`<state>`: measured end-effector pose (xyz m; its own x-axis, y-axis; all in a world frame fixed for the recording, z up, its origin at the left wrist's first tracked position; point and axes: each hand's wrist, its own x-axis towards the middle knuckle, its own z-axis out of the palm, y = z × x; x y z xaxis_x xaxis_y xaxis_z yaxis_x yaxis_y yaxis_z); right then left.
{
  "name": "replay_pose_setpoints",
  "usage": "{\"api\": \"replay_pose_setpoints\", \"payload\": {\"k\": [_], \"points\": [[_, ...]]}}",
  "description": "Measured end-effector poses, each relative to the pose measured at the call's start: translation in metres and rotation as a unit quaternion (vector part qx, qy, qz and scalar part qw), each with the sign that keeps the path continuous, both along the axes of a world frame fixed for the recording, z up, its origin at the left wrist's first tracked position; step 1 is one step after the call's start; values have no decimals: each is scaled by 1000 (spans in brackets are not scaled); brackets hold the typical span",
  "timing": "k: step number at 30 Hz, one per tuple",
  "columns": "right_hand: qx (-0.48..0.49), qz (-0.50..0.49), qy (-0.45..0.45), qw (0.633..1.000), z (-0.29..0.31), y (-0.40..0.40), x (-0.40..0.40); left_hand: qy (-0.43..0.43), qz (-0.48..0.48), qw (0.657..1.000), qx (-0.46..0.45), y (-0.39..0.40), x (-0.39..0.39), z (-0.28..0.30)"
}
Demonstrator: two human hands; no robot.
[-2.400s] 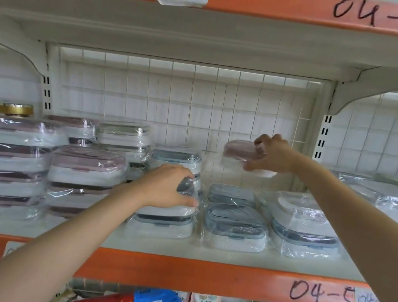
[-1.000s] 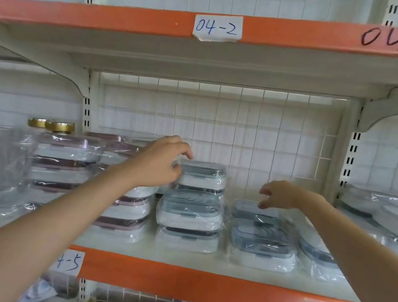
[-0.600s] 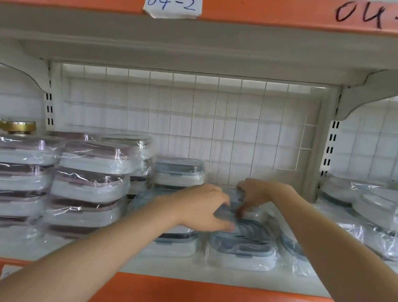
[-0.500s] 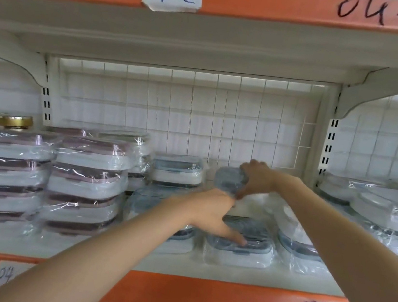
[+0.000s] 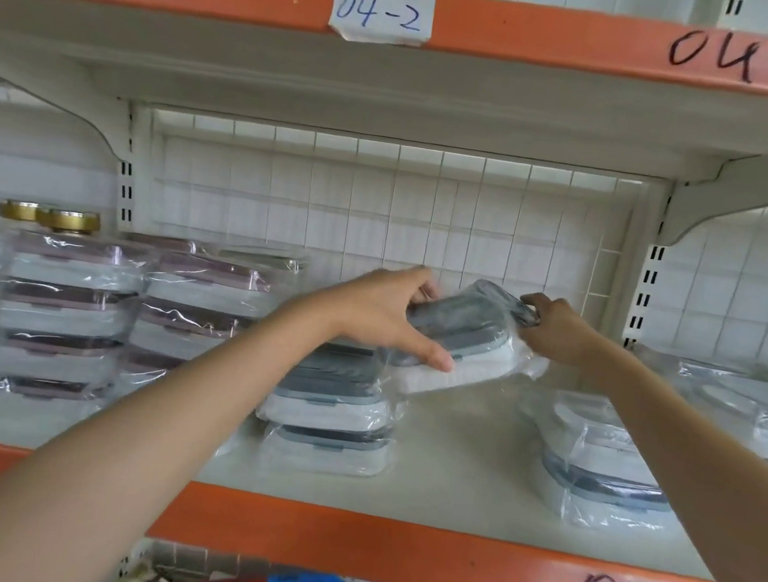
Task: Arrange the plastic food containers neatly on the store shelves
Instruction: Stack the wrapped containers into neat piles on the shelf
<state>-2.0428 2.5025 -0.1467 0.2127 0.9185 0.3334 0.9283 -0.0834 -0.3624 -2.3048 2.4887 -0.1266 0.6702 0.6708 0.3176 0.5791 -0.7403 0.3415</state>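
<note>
A: Container (image 5: 459, 335), grey-lidded with a white base, sealed in clear plastic wrap. It is tilted, its right end raised, held in the air above the shelf (image 5: 447, 465), just right of the grey-lidded stack (image 5: 332, 411).

B: And the hands?

A: Both grasp it. The left hand (image 5: 379, 314) reaches in from the near left, thumb under the near edge and fingers curled over the far edge at the container's left end. The right hand (image 5: 557, 333) comes from the near right and pinches the raised right end with curled fingers.

B: What lies around it?

A: Pink-lidded stacks (image 5: 140, 307) stand to the left, with two gold jar lids (image 5: 55, 215) behind them. More wrapped containers (image 5: 604, 461) sit on the right, under the right forearm. The upper shelf edge carries a paper label (image 5: 382, 14) reading 04-2.
</note>
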Motion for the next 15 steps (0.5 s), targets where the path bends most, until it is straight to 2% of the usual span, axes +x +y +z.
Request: {"api": "replay_pose_setpoints", "payload": {"k": [4, 10, 15], "points": [[45, 16, 54, 997, 3, 8, -19, 13, 47, 999, 18, 6, -32, 18], [79, 85, 120, 986, 10, 16, -52, 179, 78, 980, 29, 9, -55, 5], [88, 159, 130, 975, 16, 29, -88, 151, 93, 980, 92, 5, -63, -19]]}}
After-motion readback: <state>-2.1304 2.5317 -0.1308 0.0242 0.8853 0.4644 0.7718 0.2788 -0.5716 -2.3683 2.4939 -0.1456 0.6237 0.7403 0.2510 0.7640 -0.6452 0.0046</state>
